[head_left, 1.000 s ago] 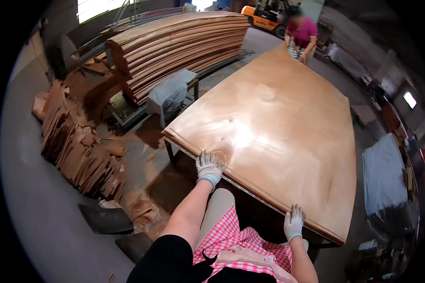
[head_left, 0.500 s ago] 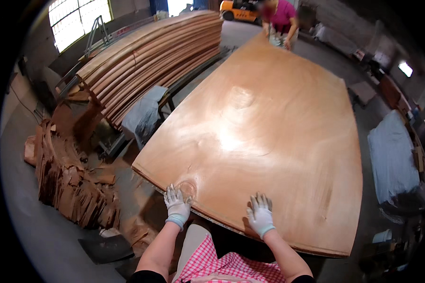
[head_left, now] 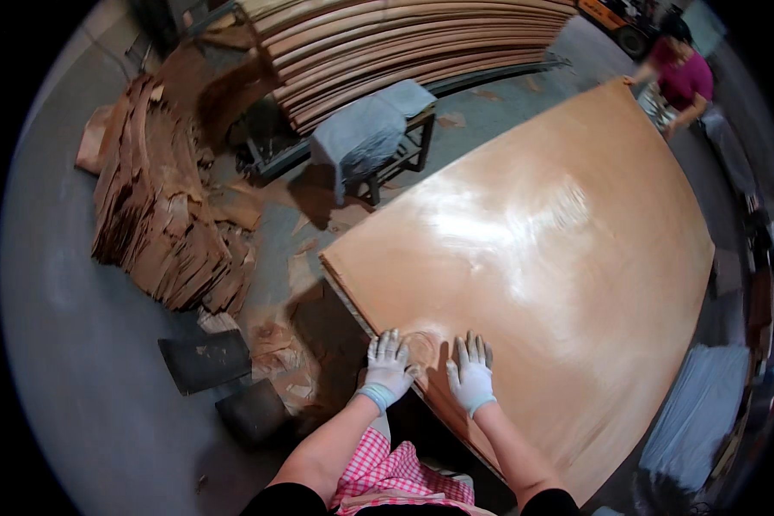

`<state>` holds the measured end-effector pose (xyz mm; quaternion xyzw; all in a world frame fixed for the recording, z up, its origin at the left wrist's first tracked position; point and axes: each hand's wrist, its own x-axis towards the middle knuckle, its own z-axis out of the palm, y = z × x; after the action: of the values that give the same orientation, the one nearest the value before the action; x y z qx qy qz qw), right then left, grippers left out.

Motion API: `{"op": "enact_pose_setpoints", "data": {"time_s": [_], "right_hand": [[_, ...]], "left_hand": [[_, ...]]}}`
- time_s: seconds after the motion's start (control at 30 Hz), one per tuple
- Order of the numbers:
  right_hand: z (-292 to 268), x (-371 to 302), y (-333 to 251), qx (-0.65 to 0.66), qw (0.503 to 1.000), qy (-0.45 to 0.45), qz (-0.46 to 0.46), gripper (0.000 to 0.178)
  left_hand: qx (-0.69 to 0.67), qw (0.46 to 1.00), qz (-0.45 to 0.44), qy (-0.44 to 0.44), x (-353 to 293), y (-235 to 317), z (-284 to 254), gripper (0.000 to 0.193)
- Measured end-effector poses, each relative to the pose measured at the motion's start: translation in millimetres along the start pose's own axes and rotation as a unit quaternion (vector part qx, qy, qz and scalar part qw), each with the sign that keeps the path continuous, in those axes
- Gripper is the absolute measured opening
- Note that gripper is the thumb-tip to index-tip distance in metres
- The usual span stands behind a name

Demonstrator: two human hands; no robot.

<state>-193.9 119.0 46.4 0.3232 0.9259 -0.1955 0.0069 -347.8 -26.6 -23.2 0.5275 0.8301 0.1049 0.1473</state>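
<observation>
A large tan wood veneer sheet (head_left: pixel 542 292) lies spread out in front of me, on top of a stack whose layered edge shows on the near left. My left hand (head_left: pixel 390 365), in a pale work glove, rests at the sheet's near edge beside a round knot mark, fingers stretched forward. Close to its right, my right hand (head_left: pixel 471 371), gloved alike, lies on the surface with its fingers extended. Neither hand grips anything. At the far right corner a co-worker (head_left: pixel 681 73) in a magenta top has both hands by the sheet's far edge.
A tall stack of wood sheets (head_left: pixel 404 52) stands at the back. Before it is a small stand under a grey cover (head_left: pixel 365 133). Torn veneer scraps (head_left: pixel 163 215) are heaped at left, near dark flat pieces (head_left: pixel 205 359). A grey-wrapped pile (head_left: pixel 697 413) sits at right.
My view has turned left and down, so the sheet appears farther right. My right hand has come closer to my left. The co-worker now bends at the far corner.
</observation>
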Motion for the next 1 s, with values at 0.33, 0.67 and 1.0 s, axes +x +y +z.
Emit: {"op": "enact_pose_setpoints", "data": {"time_s": [0.33,0.67,1.0], "right_hand": [[56,156,-88,-0.101,0.990,-0.051,-0.080,0.060],[60,154,-86,-0.117,0.988,-0.063,-0.077,0.063],[27,183,-94,0.114,0.992,0.008,-0.052,0.050]], "left_hand": [[-0.198,0.954,-0.211,0.082,-26,-102,-56,0.059],[-0.283,0.897,-0.294,0.173,40,-122,-97,0.065],[-0.176,0.917,-0.323,0.157,124,-167,-113,0.077]]}}
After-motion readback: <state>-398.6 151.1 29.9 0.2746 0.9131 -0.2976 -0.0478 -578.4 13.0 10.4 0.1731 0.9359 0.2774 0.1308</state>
